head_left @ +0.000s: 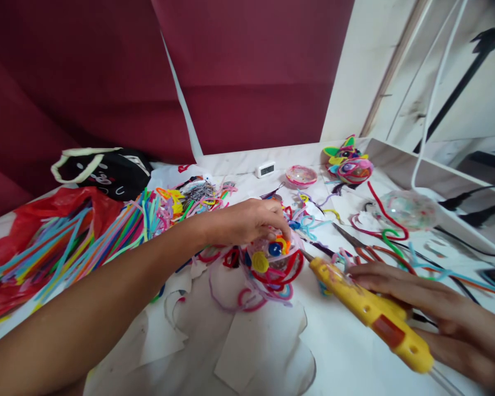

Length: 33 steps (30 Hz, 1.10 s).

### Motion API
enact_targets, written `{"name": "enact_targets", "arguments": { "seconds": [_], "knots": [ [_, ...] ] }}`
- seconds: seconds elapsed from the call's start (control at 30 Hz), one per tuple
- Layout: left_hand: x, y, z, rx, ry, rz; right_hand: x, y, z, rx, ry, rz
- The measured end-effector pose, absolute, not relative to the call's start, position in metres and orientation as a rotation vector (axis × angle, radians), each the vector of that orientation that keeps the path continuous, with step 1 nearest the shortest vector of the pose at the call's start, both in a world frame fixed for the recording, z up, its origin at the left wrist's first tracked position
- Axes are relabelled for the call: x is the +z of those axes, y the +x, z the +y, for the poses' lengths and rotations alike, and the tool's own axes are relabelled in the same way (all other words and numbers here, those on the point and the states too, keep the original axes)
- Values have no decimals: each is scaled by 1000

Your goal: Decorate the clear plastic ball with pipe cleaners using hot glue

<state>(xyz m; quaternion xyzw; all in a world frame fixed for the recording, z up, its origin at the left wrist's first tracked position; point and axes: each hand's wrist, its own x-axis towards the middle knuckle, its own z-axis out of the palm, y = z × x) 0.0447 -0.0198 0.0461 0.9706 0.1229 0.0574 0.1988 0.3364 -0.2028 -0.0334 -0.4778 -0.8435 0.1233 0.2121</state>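
Note:
In the head view my left hand [264, 220] reaches over a clear plastic ball [274, 264] trimmed with red and pink pipe cleaners. Its fingers are closed at the top, around a small orange pipe cleaner piece [287, 246]. Beside that sit a round blue piece [275, 249] and a yellow coil [259, 262]. My right hand [429, 302] grips a yellow hot glue gun [363, 308], whose metal tip points at the ball's right side. Whether the tip touches the ball, I cannot tell. Scissors [358, 245] with orange handles lie just beyond the right hand.
Many pipe cleaners [119, 225] spill from a red plastic bag [20, 220] at left, before a black bag [107, 176]. Farther back stand a small digital timer [265, 169], a pink-rimmed clear bowl [301, 176] and a colourful figure [348, 162]. Paper scraps [239, 352] lie in front.

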Motion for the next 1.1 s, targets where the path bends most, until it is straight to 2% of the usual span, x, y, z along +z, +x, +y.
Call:
{"name": "enact_targets", "arguments": {
  "seconds": [0.63, 1.1],
  "knots": [
    [44, 42, -17, 135, 2685, 348, -36, 334, -187, 692, -1330, -2134],
    [42, 41, -16, 124, 2681, 331, -33, 326, -172, 1144, -1433, -1775]
  ]
}}
